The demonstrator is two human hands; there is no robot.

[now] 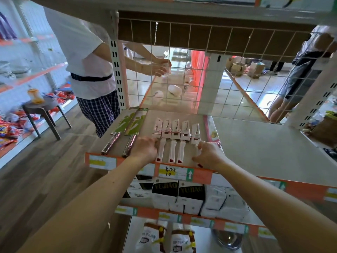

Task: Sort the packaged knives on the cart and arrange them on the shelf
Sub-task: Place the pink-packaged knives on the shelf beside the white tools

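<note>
I have the shelf (255,143) filling most of the view, and the work sits at its front left part. The cart is not in sight.

Below the shelf, the next tier down carries black-and-white boxes (178,194). At the shelf's left end lie two steel-handled knives (127,132) in green sleeves, side by side, handles towards the front edge. Just right of them, on the same shelf, five white-handled knives (175,141) lie in a close row, packaged blades towards the back and handles towards the front.

My hands bracket that row. The left hand (145,148) is curled against the leftmost handle; its fingers are hidden, so I cannot tell whether it grips or only nudges. The right hand (209,156) is bent over the rightmost handle and appears to hold it.

I judge this to be the arranging step: squaring the row. The next move calls for light inward pressure from both sides, keeping the handle ends level with the shelf's front edge without riding one package over another.
</note>
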